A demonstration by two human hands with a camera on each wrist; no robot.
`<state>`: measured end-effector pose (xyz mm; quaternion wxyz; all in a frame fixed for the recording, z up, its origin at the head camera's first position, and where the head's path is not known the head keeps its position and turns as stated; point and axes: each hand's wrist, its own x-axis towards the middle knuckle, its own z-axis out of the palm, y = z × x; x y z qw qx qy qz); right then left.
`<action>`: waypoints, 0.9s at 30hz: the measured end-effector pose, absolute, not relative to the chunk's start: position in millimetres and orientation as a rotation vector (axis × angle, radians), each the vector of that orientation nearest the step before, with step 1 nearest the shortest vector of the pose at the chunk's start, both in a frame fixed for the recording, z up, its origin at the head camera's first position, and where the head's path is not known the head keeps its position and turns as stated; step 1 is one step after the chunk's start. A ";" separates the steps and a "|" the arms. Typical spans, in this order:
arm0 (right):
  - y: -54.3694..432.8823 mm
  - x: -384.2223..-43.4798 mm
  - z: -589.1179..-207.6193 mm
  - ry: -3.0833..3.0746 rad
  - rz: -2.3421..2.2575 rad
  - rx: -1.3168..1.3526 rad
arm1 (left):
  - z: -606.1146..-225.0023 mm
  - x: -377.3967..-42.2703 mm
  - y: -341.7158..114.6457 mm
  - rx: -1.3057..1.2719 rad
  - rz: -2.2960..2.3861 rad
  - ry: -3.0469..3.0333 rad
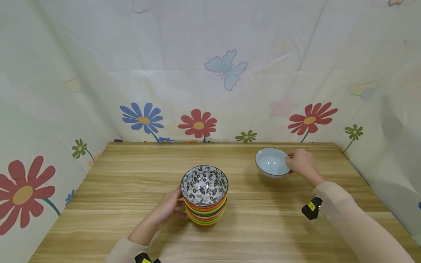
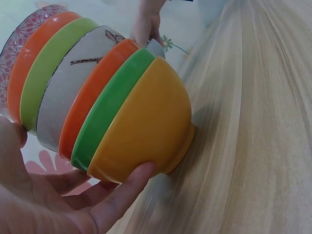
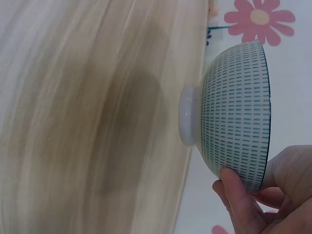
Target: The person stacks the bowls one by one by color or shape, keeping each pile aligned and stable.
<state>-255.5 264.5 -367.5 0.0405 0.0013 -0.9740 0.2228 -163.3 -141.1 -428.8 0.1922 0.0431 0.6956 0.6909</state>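
Observation:
A stack of bowls (image 1: 205, 215) stands upright on the wooden table, slightly left of centre. Its top bowl (image 1: 204, 186) has a black-and-white floral inside; orange, green and patterned bowls sit below, and a yellow bowl (image 2: 151, 122) forms the base. My left hand (image 1: 169, 206) rests against the stack's left side, fingers spread along the lower bowls and thumb higher up. At the far right, my right hand (image 1: 300, 162) pinches the rim of a pale bowl (image 1: 272, 162) with green dashes outside (image 3: 236, 114). This bowl is held above the table, its foot pointing down.
The wooden table (image 1: 138, 175) reaches back to a white curtain (image 1: 171, 80) printed with flowers and a butterfly. More of the same cloth hangs along both sides. A shadow (image 3: 131, 126) lies on the table under the held bowl.

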 end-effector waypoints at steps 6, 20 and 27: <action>251.7 -255.7 -356.0 -2.990 0.677 0.092 | -429.1 -163.2 -141.7 0.134 1.936 1.951; 220.6 -258.0 -328.6 -2.943 0.691 0.222 | -429.3 -163.3 -140.8 0.113 1.936 1.958; 202.7 -257.7 -312.8 -2.907 0.673 0.300 | -429.2 -163.6 -141.2 0.109 1.940 1.955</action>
